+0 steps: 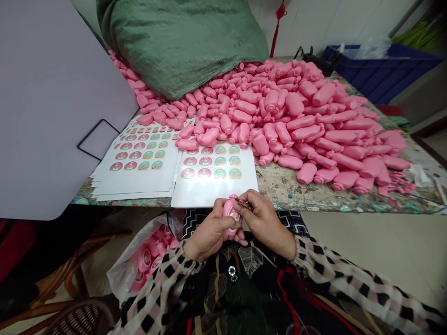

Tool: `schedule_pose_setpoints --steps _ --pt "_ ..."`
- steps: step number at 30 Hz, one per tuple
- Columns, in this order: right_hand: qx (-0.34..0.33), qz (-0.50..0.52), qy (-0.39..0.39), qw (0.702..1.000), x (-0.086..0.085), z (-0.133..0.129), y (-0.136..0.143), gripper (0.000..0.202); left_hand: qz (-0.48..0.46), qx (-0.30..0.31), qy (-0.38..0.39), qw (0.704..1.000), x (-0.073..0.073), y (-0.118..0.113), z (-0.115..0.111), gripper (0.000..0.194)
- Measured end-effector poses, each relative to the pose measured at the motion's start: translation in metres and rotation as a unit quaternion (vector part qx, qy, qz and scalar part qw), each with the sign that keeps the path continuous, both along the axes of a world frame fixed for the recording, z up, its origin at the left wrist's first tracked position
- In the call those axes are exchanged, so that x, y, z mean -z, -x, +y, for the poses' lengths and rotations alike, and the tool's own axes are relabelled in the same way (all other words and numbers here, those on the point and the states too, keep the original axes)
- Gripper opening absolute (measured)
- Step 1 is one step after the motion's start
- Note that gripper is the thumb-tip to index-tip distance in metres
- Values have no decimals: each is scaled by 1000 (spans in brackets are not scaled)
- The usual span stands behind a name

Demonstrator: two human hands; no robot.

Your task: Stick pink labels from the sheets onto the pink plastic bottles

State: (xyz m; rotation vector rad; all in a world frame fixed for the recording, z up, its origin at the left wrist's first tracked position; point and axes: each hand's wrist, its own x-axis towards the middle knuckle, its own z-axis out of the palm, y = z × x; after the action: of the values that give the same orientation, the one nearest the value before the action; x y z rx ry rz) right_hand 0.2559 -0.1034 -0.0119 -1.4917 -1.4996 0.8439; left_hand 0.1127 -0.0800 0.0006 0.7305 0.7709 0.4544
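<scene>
Checked sleeves and a dark patterned lap fill the bottom of the view, and just above them both hands meet in front of the table edge (pixel 314 207). Between them sits 1 pink bottle (pixel 231 215), held below the table's edge and close to the body. Its long axis runs roughly upright in the picture, tilted a little, with the upper end toward the table and the lower end sunk into the palm. On its facing side shows a round sticker (pixel 233 216). The left hand (pixel 208 232) is curled around the bottle's left side and bottom, gripping it. The right hand (pixel 266 222) is bent over the bottle's right side, its fingertips (pixel 244 204) pinched near the top on something small and dark; what that is cannot be made out.

Much of the bottle is covered by fingers, so its neck and base stay hidden. To the left, a plastic bag (pixel 122 270) holds more pink bottles, partly cut off by the sleeve. On the table lie sticker sheets (pixel 209 186) and a large heap of pink bottles (pixel 296 116).
</scene>
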Motion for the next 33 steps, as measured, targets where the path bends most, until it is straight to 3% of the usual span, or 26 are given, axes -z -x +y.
schedule_pose_setpoints --steps 10,14,20,23,28,33 --pt "8 4 31 999 2 -1 2 8 18 -10 -12 1000 0 -2 -3 36" --pt "7 49 36 998 7 0 3 7 12 -11 -9 1000 0 -1 -5 35" --pt "10 160 87 983 11 1 3 25 -6 -18 -25 1000 0 -1 -6 31" --pt "5 242 109 964 7 3 4 27 -18 -20 -37 999 2 0 -6 24" --pt "-43 382 182 905 -1 6 4 30 -15 -8 -48 999 5 2 -3 24" --pt "-49 388 181 902 -3 6 4 25 -11 -28 -75 997 10 2 -3 28"
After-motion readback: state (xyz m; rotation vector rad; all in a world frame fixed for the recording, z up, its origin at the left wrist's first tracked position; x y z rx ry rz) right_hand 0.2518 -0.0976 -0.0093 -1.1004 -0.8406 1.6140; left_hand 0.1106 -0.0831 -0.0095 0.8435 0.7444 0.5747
